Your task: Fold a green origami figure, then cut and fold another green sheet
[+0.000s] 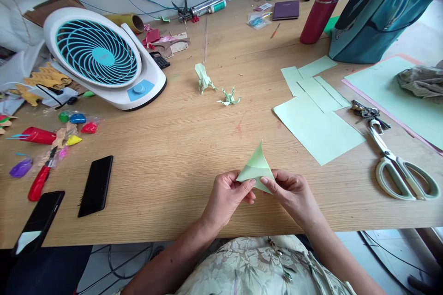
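Observation:
A folded piece of pale green paper [258,166] is held up just above the near edge of the table, one corner pointing away from me. My left hand [230,193] pinches its left side between thumb and fingers. On the other side, my right hand [290,193] grips the lower right part, its thumb on the paper's face. Both thumbs lie near each other along the lower part. Farther off on the table stand two folded green paper figures, a taller one [203,78] and a smaller spiky one [229,97].
Right of my hands lie green paper sheets [318,133], scissors [398,166] and keys [367,111]. A red flask [321,14] stands by a teal bag [377,18]. At left are a white fan [148,78], two phones [96,186] [39,219], and a red-handled knife [39,182].

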`<act>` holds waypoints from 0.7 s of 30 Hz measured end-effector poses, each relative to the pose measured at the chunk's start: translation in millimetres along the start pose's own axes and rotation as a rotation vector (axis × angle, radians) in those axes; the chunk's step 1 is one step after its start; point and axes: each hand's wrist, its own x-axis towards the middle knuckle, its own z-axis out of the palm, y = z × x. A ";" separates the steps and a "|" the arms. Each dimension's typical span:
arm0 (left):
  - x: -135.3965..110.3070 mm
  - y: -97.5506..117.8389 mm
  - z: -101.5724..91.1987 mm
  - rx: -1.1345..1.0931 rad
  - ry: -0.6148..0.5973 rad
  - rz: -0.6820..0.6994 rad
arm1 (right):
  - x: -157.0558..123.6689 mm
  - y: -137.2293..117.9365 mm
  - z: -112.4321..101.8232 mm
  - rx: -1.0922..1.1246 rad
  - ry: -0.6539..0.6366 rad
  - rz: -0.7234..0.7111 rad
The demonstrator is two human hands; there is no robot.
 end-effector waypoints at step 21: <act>0.5 8.6 -14.4 0.117 -0.075 -0.031 | -3.8 14.7 -10.0 -0.039 0.037 -0.092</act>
